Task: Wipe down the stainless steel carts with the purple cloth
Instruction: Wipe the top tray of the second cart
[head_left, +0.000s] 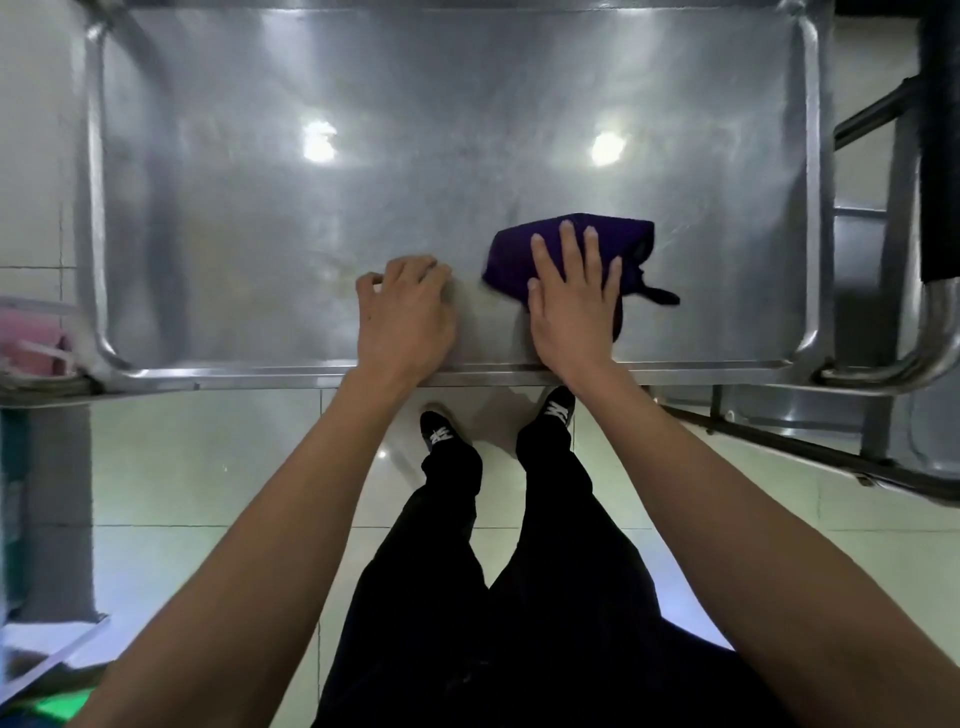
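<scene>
A stainless steel cart top (260, 156) with a raised rim fills the upper view. A folded purple cloth (623, 239) lies on it near the front edge, right of centre. My right hand (574, 301) presses flat on the cloth with straight, spread fingers. My left hand (405, 312) rests on the bare steel just left of the cloth, its fingers bent at the knuckles with the tips on the surface, holding nothing.
A second steel cart (862, 244) with a tubular handle (924, 353) stands at the right. A pink object (31, 343) sits at the left edge by the cart's corner. Tiled floor (208, 457) and my legs lie below the front rim.
</scene>
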